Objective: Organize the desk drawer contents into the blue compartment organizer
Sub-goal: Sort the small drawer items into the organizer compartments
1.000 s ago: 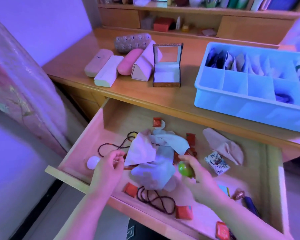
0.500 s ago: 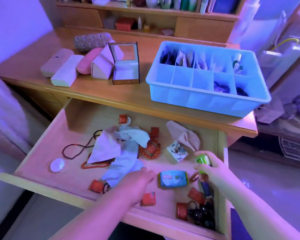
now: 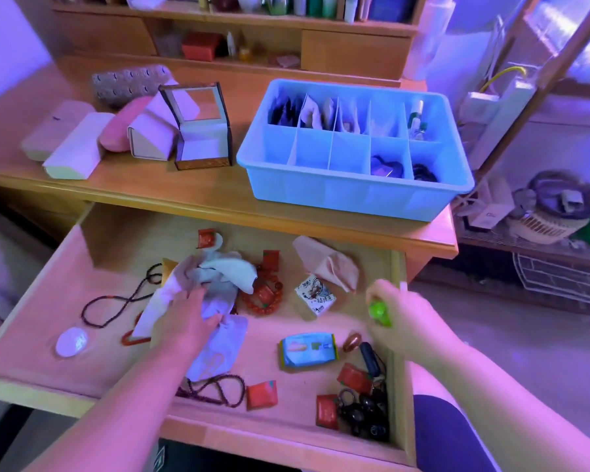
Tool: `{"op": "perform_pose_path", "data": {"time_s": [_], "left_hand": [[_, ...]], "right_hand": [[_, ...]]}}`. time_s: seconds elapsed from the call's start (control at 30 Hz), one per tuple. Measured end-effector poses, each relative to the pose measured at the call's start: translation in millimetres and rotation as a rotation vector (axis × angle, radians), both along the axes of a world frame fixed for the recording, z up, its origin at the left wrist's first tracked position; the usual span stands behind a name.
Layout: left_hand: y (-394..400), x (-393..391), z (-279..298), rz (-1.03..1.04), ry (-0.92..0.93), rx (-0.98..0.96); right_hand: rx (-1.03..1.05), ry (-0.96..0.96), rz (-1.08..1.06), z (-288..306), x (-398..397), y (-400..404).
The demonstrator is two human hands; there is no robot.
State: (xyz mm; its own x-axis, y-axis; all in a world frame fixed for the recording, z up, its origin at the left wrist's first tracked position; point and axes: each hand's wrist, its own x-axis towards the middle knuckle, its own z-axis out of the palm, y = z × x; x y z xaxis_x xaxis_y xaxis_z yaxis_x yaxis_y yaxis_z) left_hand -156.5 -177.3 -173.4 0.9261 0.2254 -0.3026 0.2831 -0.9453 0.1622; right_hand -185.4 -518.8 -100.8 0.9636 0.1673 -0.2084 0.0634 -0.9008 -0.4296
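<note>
1. Head view: an open wooden drawer (image 3: 109,253) is seen below the tabletop (image 3: 191,195), with loose contents scattered across it.
2. A small green object (image 3: 378,311) is gripped in the curled fingers of the right hand (image 3: 406,321), above the drawer's right side.
3. The left hand (image 3: 188,321) is laid on a heap of pale cloths (image 3: 218,277) at the drawer's middle, and its fingers are curled into the fabric.
4. The blue compartment organizer (image 3: 355,195) is placed on the tabletop behind the drawer, well apart from both hands; pouches and a small bottle are held in its rear compartments, and dark items in 2 front right ones.
5. A tissue pack (image 3: 307,349) is seen between the 2 hands, with a snack packet (image 3: 315,294) beyond it.
6. Bead strings (image 3: 116,304), red packets (image 3: 261,395) and dark keyrings (image 3: 365,413) are spread over the drawer floor.
7. Glasses cases (image 3: 72,144) and an open box (image 3: 201,131) are lined up on the tabletop's left.
</note>
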Motion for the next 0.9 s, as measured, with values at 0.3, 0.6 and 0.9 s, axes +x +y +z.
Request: {"op": "perform_pose_path", "data": {"time_s": [0.3, 0.6, 0.9], "left_hand": [[7.3, 0.4, 21.3, 0.166, -0.522, -0.448], [-24.5, -24.9, 23.3, -0.012, -0.465, -0.471], [-32.1, -26.8, 18.4, -0.176, -0.352, -0.338]], "right_hand": [[-0.702, 0.203, 0.393, -31.1, -12.7, 42.6], [0.61, 0.337, -0.218, 19.0, -1.1, 28.1], [0.47, -0.492, -0.336, 147.3, 114.0, 11.5]]}}
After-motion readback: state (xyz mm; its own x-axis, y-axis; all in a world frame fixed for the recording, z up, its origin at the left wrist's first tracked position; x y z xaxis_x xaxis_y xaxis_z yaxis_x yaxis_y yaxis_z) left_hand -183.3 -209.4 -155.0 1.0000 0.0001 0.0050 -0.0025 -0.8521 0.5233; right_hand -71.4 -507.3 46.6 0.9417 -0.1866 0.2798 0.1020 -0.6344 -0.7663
